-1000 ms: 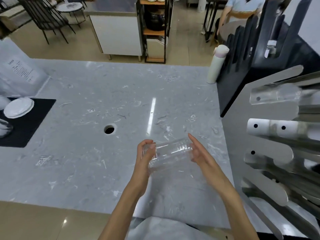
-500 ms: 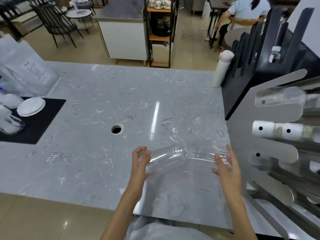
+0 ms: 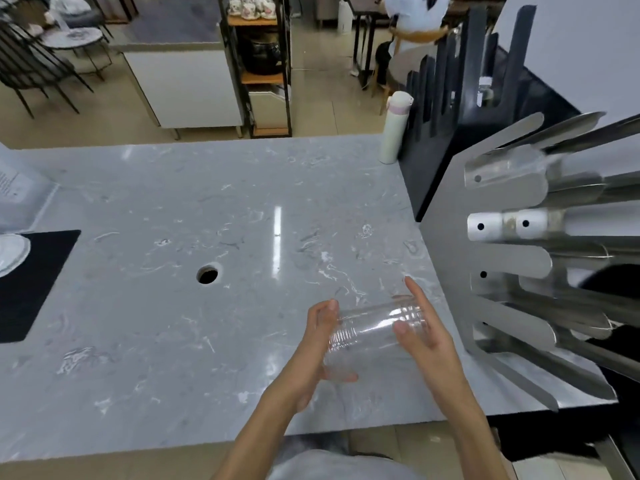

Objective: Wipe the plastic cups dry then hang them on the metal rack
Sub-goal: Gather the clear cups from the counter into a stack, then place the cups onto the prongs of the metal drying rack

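A clear plastic cup [image 3: 372, 332], perhaps two nested, lies on its side in the air between my hands, just above the grey marble counter [image 3: 173, 323]. My left hand [image 3: 317, 348] grips its wide near end, thumb on top and fingers underneath. My right hand [image 3: 424, 336] holds the far end, thumb on the cup's side and fingers straight behind it. Right of my hands stands the metal rack [image 3: 446, 244] with flat prongs. One prong carries a clear cup [image 3: 509, 168], another carries white cups [image 3: 502, 225].
A round hole [image 3: 207, 274] opens in the counter. A black mat [image 3: 34, 282] with a white lid [image 3: 10, 252] lies at the left edge. A white flask [image 3: 393, 129] and a black slotted rack [image 3: 446, 98] stand at the back right. A person sits beyond.
Half a second ago my right hand had drawn one cup out to the right. Now both hands are close together again on a single compact cup shape.
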